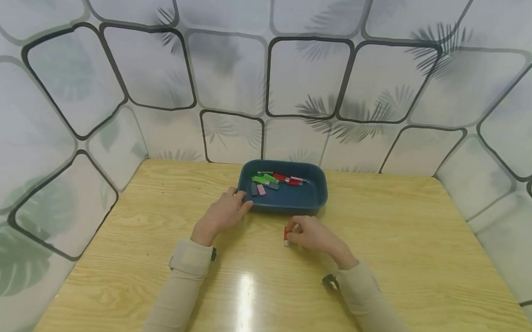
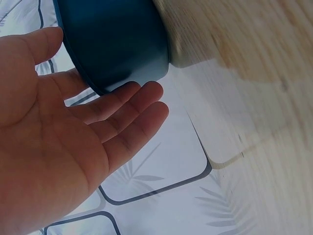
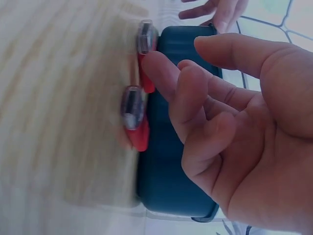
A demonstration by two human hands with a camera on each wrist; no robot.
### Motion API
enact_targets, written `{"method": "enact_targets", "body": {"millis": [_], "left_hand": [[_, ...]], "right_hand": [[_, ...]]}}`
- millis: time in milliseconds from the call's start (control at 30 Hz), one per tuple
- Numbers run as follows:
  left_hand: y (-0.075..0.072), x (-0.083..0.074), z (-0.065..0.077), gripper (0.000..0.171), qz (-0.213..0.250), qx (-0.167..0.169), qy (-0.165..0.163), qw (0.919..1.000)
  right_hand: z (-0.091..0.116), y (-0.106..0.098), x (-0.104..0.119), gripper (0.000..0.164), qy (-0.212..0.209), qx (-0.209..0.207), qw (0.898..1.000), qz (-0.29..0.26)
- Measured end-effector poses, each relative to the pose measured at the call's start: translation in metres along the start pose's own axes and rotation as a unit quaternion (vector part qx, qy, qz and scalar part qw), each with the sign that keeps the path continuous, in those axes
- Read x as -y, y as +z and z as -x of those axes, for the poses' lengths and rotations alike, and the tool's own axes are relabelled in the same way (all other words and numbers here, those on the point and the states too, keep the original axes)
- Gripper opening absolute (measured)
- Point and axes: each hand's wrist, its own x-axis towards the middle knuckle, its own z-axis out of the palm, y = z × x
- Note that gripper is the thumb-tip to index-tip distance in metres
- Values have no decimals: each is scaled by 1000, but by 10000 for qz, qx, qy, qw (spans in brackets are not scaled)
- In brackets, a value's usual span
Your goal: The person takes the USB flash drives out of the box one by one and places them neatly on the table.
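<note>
— Why is your left hand beside the tray?
— My left hand (image 1: 225, 212) is at the left front corner of the dark blue, rounded rectangular plastic tray (image 1: 307, 193), its fingers loosely extended against the outer wall. Probably I steady the tray so; I do not clench it.
— And your right hand, does it grasp something?
— I think not. My right hand (image 1: 315, 235) is before the tray's front wall, fingers bent, thumb apart from them. The index finger is at one small red stick with shiny end (image 3: 148, 82); whether it touches, I cannot tell.
— Where is the other one?
— A second, similar red stick (image 3: 140, 137) lies beside it, also before the tray, where my right hand reaches easily.
— What is inside?
— Small flat sticks, green (image 1: 260, 179), pink (image 1: 261, 189), grey (image 1: 253, 188) and red, grouped mostly toward the tray's left and back, so its right front part offers room.
</note>
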Motion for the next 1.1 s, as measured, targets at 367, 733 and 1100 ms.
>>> {"method": "enact_targets", "body": {"millis": [367, 733, 1100], "left_hand": [[0, 1, -1, 56, -10, -35, 10, 10000], [2, 2, -1, 58, 89, 47, 41, 9999], [1, 2, -1, 59, 142, -6, 83, 9999]], "right_hand": [[-4, -25, 15, 15, -351, -506, 9981, -28], [-28, -52, 15, 13, -233, -922, 9954, 118], [-69, -62, 32, 20, -254, -1092, 9927, 438]]}}
